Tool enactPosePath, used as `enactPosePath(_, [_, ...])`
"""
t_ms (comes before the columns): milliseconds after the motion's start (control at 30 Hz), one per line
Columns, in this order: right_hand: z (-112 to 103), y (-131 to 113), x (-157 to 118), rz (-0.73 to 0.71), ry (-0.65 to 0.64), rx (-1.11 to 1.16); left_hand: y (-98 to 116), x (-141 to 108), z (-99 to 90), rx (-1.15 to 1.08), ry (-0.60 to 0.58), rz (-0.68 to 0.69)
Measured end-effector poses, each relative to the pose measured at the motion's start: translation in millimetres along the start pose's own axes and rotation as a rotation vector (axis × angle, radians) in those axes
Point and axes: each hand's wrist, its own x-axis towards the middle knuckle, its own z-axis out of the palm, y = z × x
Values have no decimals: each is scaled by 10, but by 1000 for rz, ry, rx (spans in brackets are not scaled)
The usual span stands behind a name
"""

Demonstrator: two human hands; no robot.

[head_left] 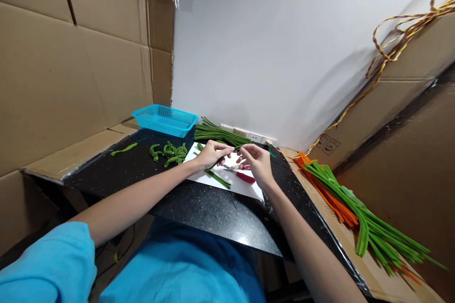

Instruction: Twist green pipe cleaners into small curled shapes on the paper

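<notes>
Both hands meet over a white sheet (pixel 249 190) on the black table. My left hand (pixel 213 154) is closed in a pinch, with a dark green fuzzy stem running out below its fingers. Close beside it on the right, my right hand (pixel 258 161) also pinches, but what lies between its fingertips is too small to make out. Under the hands, pliers with red handles (pixel 245 177) rest on the sheet. A cut green stem piece (pixel 218 179) lies left of the pliers.
A blue basket (pixel 165 120) stands at the back left, near curled green pieces (pixel 174 153) and a light green strip (pixel 123 149). Long green stems (pixel 220 132) lie behind the sheet. Green stems (pixel 355 208) and orange stems (pixel 330 196) lie on cardboard at right.
</notes>
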Motion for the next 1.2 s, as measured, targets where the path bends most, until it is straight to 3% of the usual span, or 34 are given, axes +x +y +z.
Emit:
enactPosePath(533, [29, -17, -21, -28, 7, -30, 11, -43, 34, 66, 10, 9])
enactPosePath(767, [44, -38, -37, -52, -7, -53, 58, -97, 34, 303, -35, 237])
enactPosePath(867, [31, -14, -31, -61, -12, -59, 53, -112, 35, 361, -71, 271])
enactPosePath(1200, [14, 1, -16, -30, -18, -39, 122, -131, 28, 272, -155, 136])
